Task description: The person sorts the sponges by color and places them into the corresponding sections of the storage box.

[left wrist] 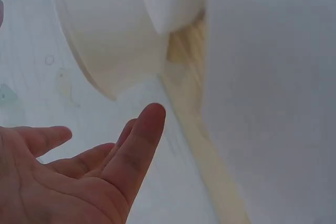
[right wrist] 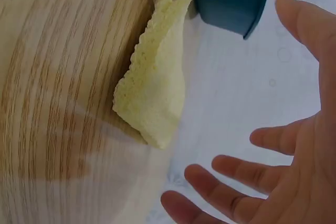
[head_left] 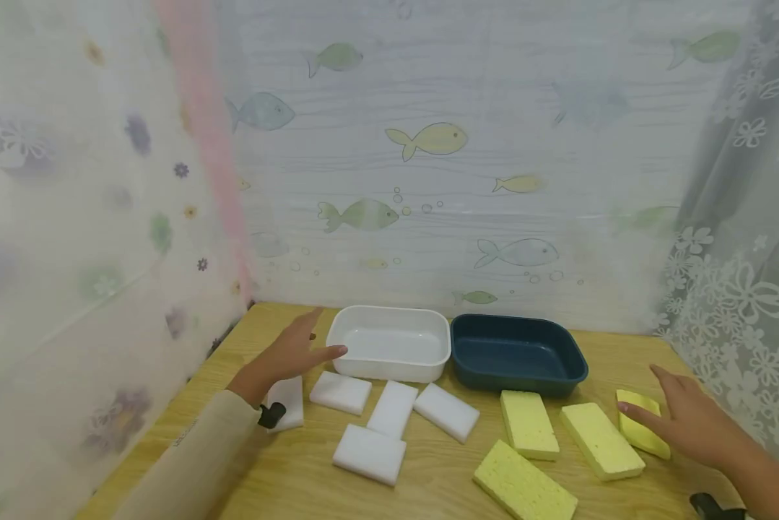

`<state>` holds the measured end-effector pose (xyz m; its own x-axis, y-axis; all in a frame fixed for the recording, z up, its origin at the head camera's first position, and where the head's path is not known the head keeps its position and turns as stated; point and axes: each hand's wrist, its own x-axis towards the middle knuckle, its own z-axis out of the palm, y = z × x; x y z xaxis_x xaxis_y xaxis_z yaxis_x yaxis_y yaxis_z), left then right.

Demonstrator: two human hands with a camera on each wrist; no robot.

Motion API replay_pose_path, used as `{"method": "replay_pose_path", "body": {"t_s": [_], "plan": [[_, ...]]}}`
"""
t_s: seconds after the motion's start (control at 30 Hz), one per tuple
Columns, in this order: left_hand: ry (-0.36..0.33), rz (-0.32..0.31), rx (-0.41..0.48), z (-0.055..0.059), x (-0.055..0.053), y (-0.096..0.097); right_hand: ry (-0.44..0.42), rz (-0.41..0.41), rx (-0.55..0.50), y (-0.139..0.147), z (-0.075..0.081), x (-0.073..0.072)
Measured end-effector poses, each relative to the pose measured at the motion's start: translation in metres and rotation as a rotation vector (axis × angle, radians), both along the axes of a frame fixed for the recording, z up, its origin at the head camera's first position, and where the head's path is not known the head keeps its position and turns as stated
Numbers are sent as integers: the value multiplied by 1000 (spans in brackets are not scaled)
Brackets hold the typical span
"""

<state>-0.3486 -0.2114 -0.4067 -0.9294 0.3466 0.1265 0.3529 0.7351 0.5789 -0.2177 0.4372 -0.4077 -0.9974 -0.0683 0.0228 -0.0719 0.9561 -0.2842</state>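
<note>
Looking up at a broad, pale fish-print sheet (head_left: 428, 180), then down to a wooden table (head_left: 285, 480) running up to it. Along the far side, a dark blue tub (head_left: 512, 379) right beside a white tub (head_left: 389, 371), both with inner floors in view. Over to the right hand (head_left: 697, 419) — with fingers straight and fanned, thumb out, gripping nothing. Same looseness in the left hand (head_left: 294, 354), stretched out at the white tub's left end, with thumb in front of the wall; hard to tell about contact there. On now to four yellow sponges (head_left: 530, 426), lying at the right, in front of the dark blue tub, including a curved one just under the right hand's thumb, as seen from the head. Next, five white pads (head_left: 341, 392), scattered before the white tub — including one partly hidden behind the left wrist. Smallest of all, a black fitting (head_left: 273, 415) at that wrist.
</note>
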Motion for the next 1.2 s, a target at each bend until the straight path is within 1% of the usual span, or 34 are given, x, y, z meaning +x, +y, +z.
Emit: {"method": "replay_pose_path", "body": {"t_s": [0.13,0.27,0.37,0.53,0.6,0.7,0.87,1.03,1.1,1.2], "plan": [[-49,35,56,-3,-5,9,17,22,-31,5,-3,-2],[-120,70,119,-5,-8,14,6,34,-89,11,-7,-3],[-180,84,210,-5,-9,17,-7,31,-136,14,-10,-3],[-324,81,417,-7,-10,18,-49,59,-258,20,-20,2],[-362,81,464,-8,-11,17,-61,78,-310,22,-23,3],[-386,48,497,-9,-13,17,-54,99,-335,25,-27,3],[-437,1,537,-8,-13,17,-71,140,-319,32,-33,2],[-472,-2,586,-8,-13,20,-123,176,-334,40,-39,4],[-479,-3,604,-10,-14,20,-148,178,-345,40,-38,4],[-486,13,612,-10,-14,19,-179,175,-350,40,-37,1]]}}
